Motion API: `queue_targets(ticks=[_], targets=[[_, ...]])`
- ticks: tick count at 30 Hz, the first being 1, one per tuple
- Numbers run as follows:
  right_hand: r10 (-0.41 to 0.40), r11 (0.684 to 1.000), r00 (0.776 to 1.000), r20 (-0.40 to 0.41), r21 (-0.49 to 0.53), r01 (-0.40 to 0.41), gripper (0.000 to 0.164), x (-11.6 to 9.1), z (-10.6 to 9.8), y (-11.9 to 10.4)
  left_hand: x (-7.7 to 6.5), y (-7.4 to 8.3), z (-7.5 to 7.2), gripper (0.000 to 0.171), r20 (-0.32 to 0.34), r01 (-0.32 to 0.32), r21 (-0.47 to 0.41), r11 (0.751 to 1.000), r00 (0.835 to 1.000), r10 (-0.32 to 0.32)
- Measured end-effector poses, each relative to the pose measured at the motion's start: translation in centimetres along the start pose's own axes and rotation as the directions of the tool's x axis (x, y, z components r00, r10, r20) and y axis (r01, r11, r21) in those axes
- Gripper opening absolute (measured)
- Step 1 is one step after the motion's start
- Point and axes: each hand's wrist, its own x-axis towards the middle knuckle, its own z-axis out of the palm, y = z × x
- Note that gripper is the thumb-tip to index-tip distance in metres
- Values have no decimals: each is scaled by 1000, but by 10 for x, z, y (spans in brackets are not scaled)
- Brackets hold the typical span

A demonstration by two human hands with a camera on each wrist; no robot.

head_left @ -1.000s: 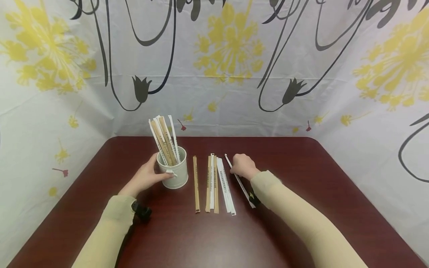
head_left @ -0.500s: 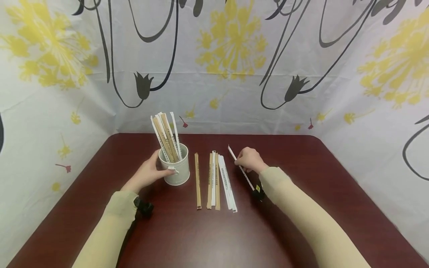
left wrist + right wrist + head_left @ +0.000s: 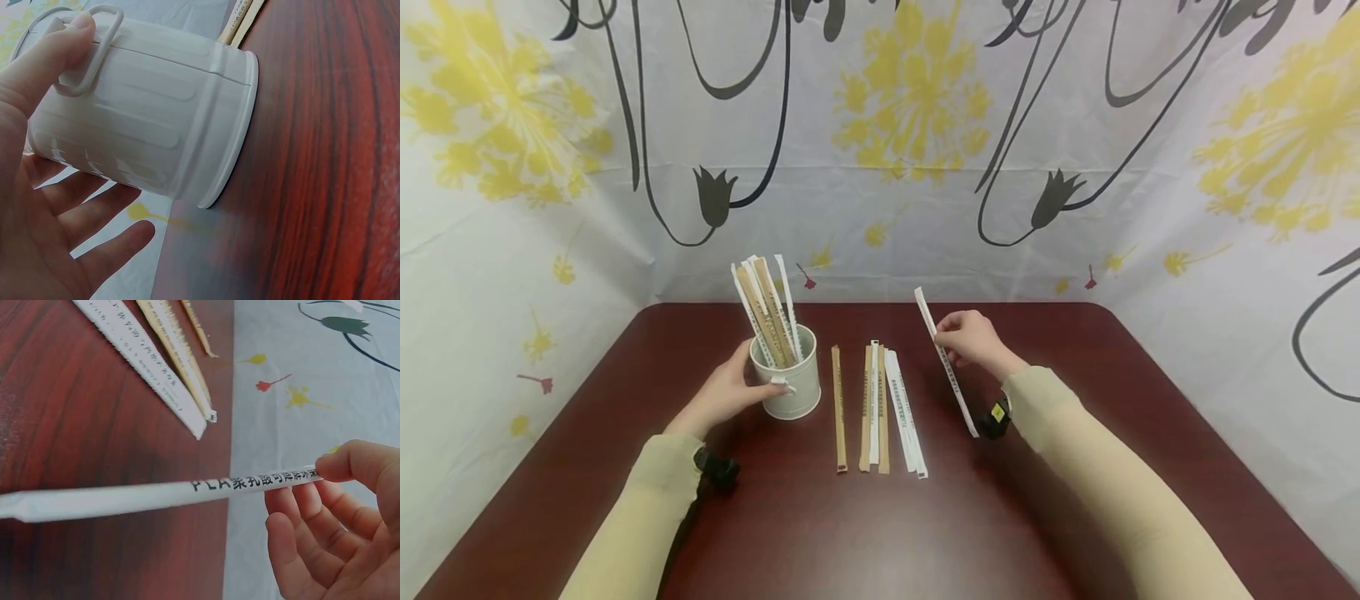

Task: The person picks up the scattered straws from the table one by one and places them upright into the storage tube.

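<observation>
My left hand (image 3: 718,396) holds a small white metal bucket (image 3: 797,398) from its left side. In the left wrist view the thumb lies on its wire handle (image 3: 100,59) and the fingers reach along the far wall. Several paper-wrapped straws (image 3: 771,321), white and brown, lean in the bucket. Off to the right, my right hand (image 3: 973,340) pinches a white wrapped straw (image 3: 150,497) between thumb and fingers. This straw slants above the table, its far end raised, with dark lettering on its wrapper.
Between the hands lie more wrapped straws on the dark red table (image 3: 880,533): a lone brown straw (image 3: 839,417), a brown-white-brown group (image 3: 874,417) and a white pair (image 3: 907,421). A patterned cloth (image 3: 880,242) hangs behind and at both sides.
The right hand has picked the white straw up off the table and drawn it slightly right, its far end rising. The left hand stays on the bucket.
</observation>
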Motion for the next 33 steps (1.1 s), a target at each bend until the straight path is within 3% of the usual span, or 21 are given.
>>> queue_targets(ticks=[7,22,33], targets=[[-19,994,999,-38,104,23,18,1,-7,-16,-1,-3,-1,93,-9,-1,-4,1000,1000,1],[-146,971,988,-55,181,154,15,7,1,-76,-3,1,0,94,-11,-8,10,1000,1000,8],[-299,924,951,-77,227,309,11,17,22,-128,-2,0,0,92,-21,-13,-6,1000,1000,12]])
